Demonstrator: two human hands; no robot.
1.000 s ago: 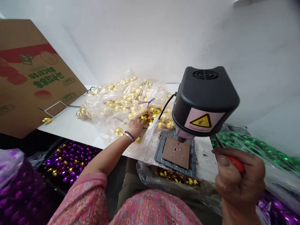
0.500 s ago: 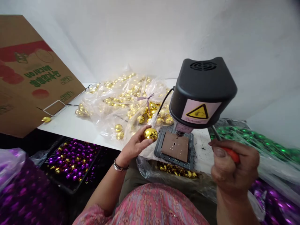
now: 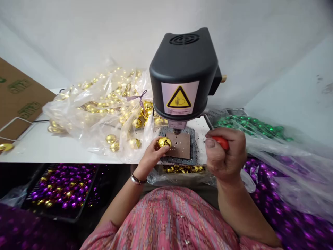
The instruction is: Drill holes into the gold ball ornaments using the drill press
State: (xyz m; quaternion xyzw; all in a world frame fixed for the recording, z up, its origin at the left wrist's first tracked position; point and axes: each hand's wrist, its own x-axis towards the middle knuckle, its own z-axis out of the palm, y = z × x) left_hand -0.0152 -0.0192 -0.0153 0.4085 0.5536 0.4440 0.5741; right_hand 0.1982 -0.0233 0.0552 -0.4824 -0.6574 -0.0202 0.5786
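My left hand (image 3: 150,156) is shut on a mirrored gold ball (image 3: 164,142), holding it just over the edge of a brown drilled plate (image 3: 179,146). That plate sits in a grey jig (image 3: 177,159) under a black bench drill head (image 3: 183,69). My right hand (image 3: 225,154) grips a red-handled tool (image 3: 220,142) beside the jig, its thin metal shaft angled up toward the drill. A clear plastic bag (image 3: 104,104) of gold balls lies left of the jig, close to my left hand.
The drill stands on a white table (image 3: 52,151). Below its front edge are a black tray (image 3: 62,189) of purple and gold balls and a bag of gold balls (image 3: 182,169). Bagged green balls (image 3: 249,123) and purple balls (image 3: 273,198) lie right; cardboard (image 3: 20,100) leans left.
My left hand has lifted the gold ball out from the bag area and carried it to the plate's edge. The view has turned left, and my right hand still grips the tool.
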